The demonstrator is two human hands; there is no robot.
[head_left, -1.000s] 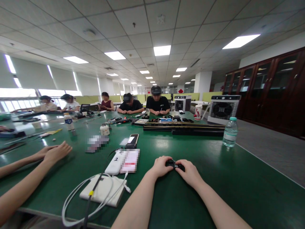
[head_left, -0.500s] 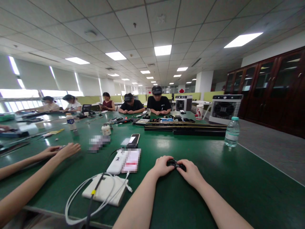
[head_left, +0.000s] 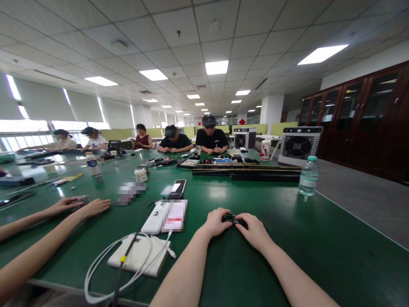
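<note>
Both my hands rest on the green table (head_left: 287, 238) straight ahead of me. My left hand (head_left: 215, 222) and my right hand (head_left: 254, 231) are closed from either side on a small black object (head_left: 234, 220), with only its top showing between the fingers. The rest of the object is hidden by my fingers, and I cannot make out what it is.
A white power bank marked 2 (head_left: 154, 218), a white box with coiled cables (head_left: 138, 255) and a phone (head_left: 177, 189) lie to my left. A neighbour's hands (head_left: 83, 206) rest further left. A water bottle (head_left: 308, 176), black rails (head_left: 249, 172) and seated people (head_left: 211, 137) are beyond.
The neighbour's hands on the left have slid forward and to the right along the table. My own hands have stayed closed on the black object in the same place.
</note>
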